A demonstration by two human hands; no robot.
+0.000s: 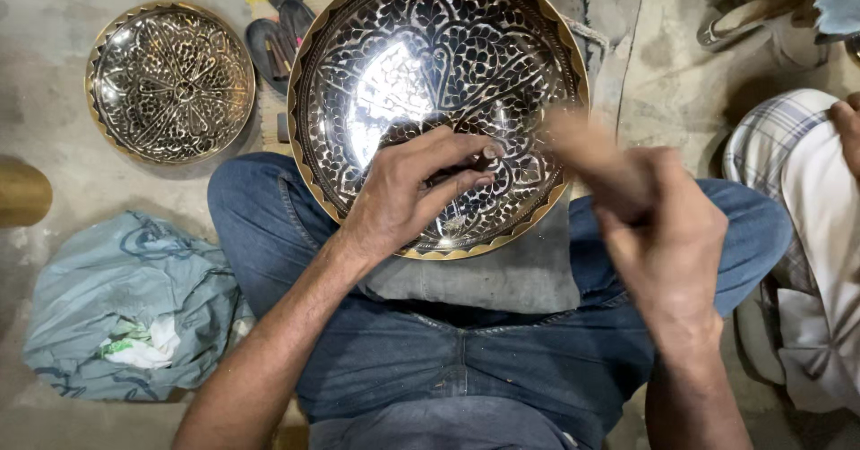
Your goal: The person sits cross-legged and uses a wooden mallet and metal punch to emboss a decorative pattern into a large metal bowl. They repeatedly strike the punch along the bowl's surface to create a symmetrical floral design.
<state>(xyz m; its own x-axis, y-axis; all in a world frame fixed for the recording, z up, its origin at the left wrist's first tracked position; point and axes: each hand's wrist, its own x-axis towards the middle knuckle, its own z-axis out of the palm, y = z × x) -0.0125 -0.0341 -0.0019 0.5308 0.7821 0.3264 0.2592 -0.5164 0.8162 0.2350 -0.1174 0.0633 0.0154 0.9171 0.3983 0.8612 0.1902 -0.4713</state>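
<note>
Concrete floor behind; left hand (408, 195) pinching chisel (452, 174) on engraved plate (358, 47).

My forearms are bare, no sleeves reaching the wrists, and I see no rings or watch near the fingers of my left hand (408, 195) or right hand (667, 235). Below the fingers, blue denim jeans (502, 360) with a stitched fly seam.
</note>
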